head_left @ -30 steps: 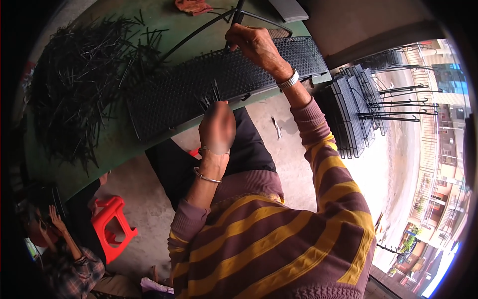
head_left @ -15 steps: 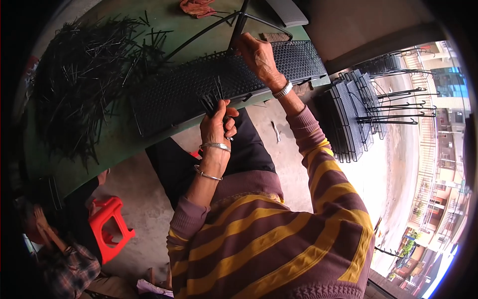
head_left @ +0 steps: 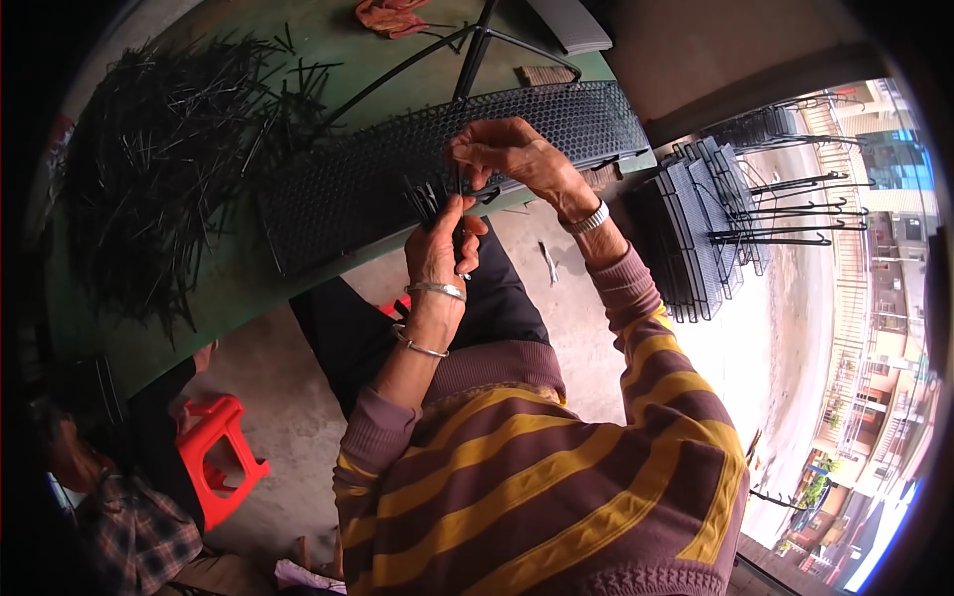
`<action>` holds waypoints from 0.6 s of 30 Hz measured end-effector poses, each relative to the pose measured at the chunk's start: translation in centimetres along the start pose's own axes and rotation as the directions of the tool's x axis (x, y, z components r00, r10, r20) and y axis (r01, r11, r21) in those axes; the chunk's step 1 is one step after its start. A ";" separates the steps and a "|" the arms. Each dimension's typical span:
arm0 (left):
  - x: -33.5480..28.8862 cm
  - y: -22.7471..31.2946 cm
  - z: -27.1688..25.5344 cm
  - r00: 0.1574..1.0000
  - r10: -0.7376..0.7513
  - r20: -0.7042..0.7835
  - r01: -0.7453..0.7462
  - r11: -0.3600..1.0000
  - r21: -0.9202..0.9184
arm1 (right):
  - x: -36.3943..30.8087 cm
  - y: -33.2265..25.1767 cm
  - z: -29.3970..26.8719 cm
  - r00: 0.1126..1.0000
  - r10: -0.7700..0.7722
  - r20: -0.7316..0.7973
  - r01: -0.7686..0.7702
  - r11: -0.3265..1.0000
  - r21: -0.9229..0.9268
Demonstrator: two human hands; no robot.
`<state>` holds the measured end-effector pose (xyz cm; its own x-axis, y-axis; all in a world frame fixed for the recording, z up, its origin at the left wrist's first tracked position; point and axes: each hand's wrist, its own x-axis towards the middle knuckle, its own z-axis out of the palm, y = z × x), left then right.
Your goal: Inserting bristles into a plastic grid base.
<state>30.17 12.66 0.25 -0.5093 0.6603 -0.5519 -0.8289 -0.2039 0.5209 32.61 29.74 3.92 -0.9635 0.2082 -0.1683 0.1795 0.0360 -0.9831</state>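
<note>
My left hand [head_left: 435, 253] is closed round a bundle of thin black strips [head_left: 421, 197], whose ends stick up above the thumb. Just above it, my right hand [head_left: 522, 159] pinches the top of one dark strip [head_left: 459, 181] that stands up from the left hand's fingertips. Both hands are over the front edge of a long black mesh panel [head_left: 343, 184] with small round holes. A black rod frame [head_left: 475, 62] rises at the panel's far edge. To the left lies a large tangled pile of similar black strips [head_left: 149, 159].
The green table [head_left: 238, 298] carries the panel and pile. An orange-red cloth [head_left: 391, 17] lies at its far side. Stacked black mesh racks with long hooks [head_left: 701, 219] stand at right. At lower left are a red stool [head_left: 221, 457] and another person in a plaid shirt [head_left: 149, 536].
My right hand has come down and nearer from the rod frame to the strips in my left hand. My left hand has shifted slightly right. The other person's arms have moved.
</note>
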 end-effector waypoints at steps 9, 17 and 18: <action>0.4 -0.5 0.2 0.999 0.039 0.011 -0.040 0.994 0.100 | -1.0 -1.1 -1.1 1.000 -0.011 0.029 0.011 1.000 0.022; 0.6 -1.4 -0.3 0.999 -0.045 -0.012 0.046 0.998 0.038 | 0.9 -0.9 -5.2 0.755 -0.521 -0.397 0.307 0.817 -0.488; 0.9 -1.8 -0.5 0.999 -0.051 -0.003 0.051 0.998 0.023 | 1.4 -0.8 -5.4 0.738 -0.583 -0.340 0.329 0.751 -0.573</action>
<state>31.07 13.24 -1.50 -0.4671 0.6675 -0.5799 -0.8483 -0.1533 0.5069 32.19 35.29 4.84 -0.7479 0.4654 0.4733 -0.0679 0.6556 -0.7521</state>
